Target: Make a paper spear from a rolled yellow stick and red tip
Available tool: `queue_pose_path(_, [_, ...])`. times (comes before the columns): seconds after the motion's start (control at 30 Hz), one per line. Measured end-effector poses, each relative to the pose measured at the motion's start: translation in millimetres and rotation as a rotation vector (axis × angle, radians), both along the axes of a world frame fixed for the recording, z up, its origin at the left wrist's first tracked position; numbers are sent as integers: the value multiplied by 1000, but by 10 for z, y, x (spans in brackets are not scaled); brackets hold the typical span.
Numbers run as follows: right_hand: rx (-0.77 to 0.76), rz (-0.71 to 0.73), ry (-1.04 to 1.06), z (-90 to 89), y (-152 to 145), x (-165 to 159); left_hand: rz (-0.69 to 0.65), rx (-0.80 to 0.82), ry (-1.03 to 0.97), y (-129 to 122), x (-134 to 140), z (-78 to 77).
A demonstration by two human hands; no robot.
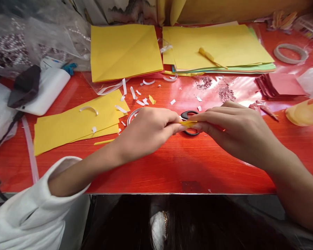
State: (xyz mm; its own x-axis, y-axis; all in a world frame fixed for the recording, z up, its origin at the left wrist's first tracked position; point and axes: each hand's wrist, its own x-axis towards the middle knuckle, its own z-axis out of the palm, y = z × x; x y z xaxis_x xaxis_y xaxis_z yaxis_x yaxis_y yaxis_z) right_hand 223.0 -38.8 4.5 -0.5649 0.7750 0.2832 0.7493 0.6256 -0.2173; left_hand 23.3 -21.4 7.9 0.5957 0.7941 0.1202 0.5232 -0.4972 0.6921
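Between my two hands is a small piece of yellow paper (188, 123), pinched at both ends by fingers and thumbs. My left hand (152, 130) is closed on its left end. On its right end, the fingertips of my right hand (240, 133) are closed. Most of the paper is hidden by the fingers. Just behind it lie scissors with black handles (190, 133) on the red table; their blades are hidden. A roll of tape (133, 116) shows partly behind my left hand. Cut yellow paper strips (75, 125) lie to the left, with a thin rolled yellow stick (104, 142) near them.
Yellow sheets (125, 52) and a mixed paper stack (219, 41) line the back, the latter bearing a twisted yellow paper piece (207, 55). White scraps (134, 93) are scattered centrally. Dark red squares (281, 85), a tape ring (290, 53) and a yellowish bottle (306, 111) stand right.
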Motion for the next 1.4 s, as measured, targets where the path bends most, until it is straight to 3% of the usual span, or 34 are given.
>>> queue_pose_path(0.1, [-24, -17, 15, -11, 8, 5, -43, 174, 44, -1, 6, -22])
queue_pose_path(0.43, [-289, -90, 143, 0, 16, -18, -86, 396, 52, 18, -7, -111])
queue_pose_path(0.7, [-176, -77, 164, -24, 6, -45, -42, 306, 8, 86, -30, -98])
queue_pose_path(0.87, [-198, -96, 213, -44, 8, -55, -95, 361, -19, 112, -38, -142])
queue_pose_path(1.1, [-175, -58, 250, -88, 5, -42, -60, 468, 34, 112, -36, -178])
queue_pose_path(1.2, [-204, -67, 275, -89, -4, -44, -48, 574, 55, 104, -51, -197])
queue_pose_path(1.4, [-264, -74, 336, -68, -13, -53, -79, 945, 121, 79, -80, -229])
